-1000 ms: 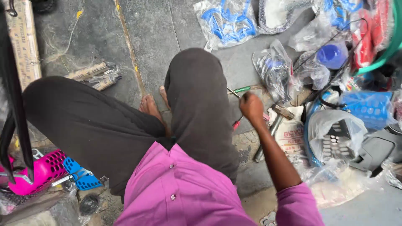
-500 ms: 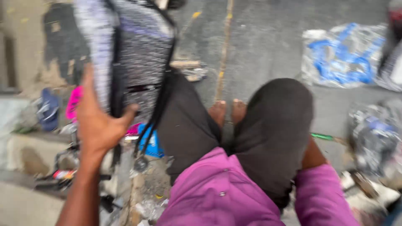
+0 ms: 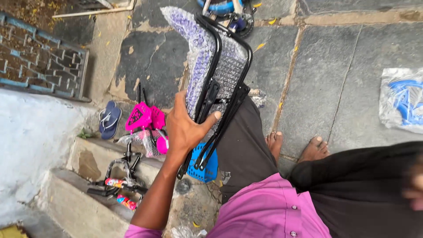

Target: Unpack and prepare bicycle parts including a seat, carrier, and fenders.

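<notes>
Seat frame (image 3: pixel 216 66), bubble-wrapped, black tubing.
Left hand (image 3: pixel 185 128) closed around its bars; right hand (image 3: pixel 414 183) blurred, grip unreadable.

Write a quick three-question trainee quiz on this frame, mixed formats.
1. True or false: the left hand holds the bubble-wrapped black metal frame.
2. Which lies left of the pink plastic part? A) blue slippers B) a red bucket C) a green hose
3. Fill in: both bare feet rest on the stone ____.

Key: 1 true; 2 A; 3 pavement. The right hand is a blur at the frame edge, so its grip cannot be judged.
</notes>
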